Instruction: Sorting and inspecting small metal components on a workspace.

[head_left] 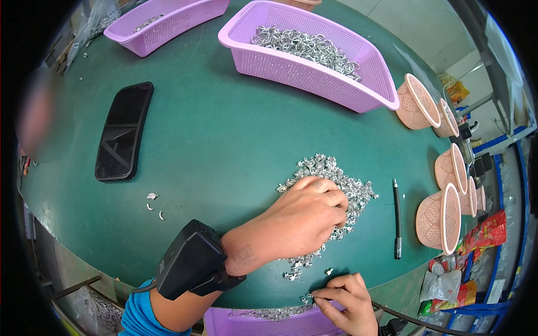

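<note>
My left hand point(305, 215) reaches across a heap of small silver metal fittings point(358, 193), its fingers curled down into them. Those fingertips are hidden, so whatever they hold cannot be made out. Close to the table's front edge, my right hand point(353, 305) pinches a small silver metal fitting point(310, 296) between thumb and forefinger. A single loose fitting point(329, 271) lies just above that hand. Below the edge, partly behind my right hand, is a purple basket point(232, 325) with more silver pieces in it.
A large purple basket point(302, 81) of silver rings stands at the back, another purple basket point(168, 31) to its left. A black phone point(124, 131) lies left; a pen point(397, 224) and several peach baskets point(428, 224) are right. A black device point(193, 260) sits on my left wrist.
</note>
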{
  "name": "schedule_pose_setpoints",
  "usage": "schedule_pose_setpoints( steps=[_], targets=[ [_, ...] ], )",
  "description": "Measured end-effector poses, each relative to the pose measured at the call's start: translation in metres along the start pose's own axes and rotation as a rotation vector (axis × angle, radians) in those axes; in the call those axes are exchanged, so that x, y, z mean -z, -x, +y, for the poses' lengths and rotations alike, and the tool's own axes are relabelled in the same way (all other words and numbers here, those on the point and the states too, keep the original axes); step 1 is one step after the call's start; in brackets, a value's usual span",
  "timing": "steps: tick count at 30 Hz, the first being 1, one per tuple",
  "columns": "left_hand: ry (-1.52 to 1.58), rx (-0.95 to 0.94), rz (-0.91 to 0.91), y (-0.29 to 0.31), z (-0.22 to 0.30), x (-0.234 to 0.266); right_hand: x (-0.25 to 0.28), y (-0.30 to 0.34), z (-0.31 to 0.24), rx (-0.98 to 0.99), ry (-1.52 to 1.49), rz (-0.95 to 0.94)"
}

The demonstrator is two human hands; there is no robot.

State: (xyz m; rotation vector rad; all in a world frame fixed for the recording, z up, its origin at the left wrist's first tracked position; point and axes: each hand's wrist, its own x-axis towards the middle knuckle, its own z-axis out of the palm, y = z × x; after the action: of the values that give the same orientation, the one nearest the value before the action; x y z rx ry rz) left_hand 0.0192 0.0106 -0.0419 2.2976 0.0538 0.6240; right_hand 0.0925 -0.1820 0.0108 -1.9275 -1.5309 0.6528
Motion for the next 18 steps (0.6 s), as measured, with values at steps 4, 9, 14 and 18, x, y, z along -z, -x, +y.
schedule_pose_setpoints(
  steps=[4,9,14,18],
  targets=[
    [-0.009,0.01,-0.011,0.0,0.0,0.0,0.001,-0.002,0.003,-0.009,-0.029,0.045],
    [-0.015,0.004,-0.016,0.001,-0.001,0.0,-0.01,-0.009,0.016,-0.096,0.177,0.226],
    [-0.007,0.009,-0.011,0.001,0.0,0.0,-0.009,-0.009,0.018,-0.052,0.182,0.187],
    [0.008,0.011,-0.004,0.001,-0.001,-0.001,-0.004,-0.005,0.013,-0.091,0.19,0.17]
  ],
)
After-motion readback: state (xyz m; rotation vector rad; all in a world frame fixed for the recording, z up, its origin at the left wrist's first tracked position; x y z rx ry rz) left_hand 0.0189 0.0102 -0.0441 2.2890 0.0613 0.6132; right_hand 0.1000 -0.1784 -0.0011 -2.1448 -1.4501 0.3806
